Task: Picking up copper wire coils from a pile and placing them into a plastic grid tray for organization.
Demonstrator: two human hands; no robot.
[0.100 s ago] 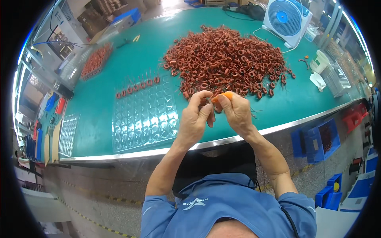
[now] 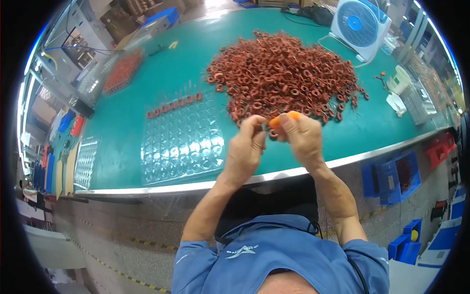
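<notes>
My right hand (image 2: 304, 139) is closed around a small orange-handled tool (image 2: 283, 119), whose tip points left toward the other hand. Just across from it, my left hand (image 2: 246, 149) is pinched shut; whatever its fingers hold is blurred and mostly hidden. Both hands are above the near edge of a big heap of red-brown ring coils (image 2: 286, 73) with wire leads. To the left of my hands lies a clear plastic tray (image 2: 183, 157) with round pockets. Several coils (image 2: 174, 105) stand in a row along its far edge, leads upward.
A white and blue fan (image 2: 360, 29) stands at the far right, near a white tub (image 2: 399, 81) and clear trays (image 2: 420, 108). Another coil-filled tray (image 2: 122, 76) sits far left. Pliers (image 2: 159, 49) lie behind. Blue bins (image 2: 395, 181) are below the table's right edge.
My hands have drawn slightly apart, the right one moving a little to the right with the orange-handled tool. The whole view has shifted slightly.
</notes>
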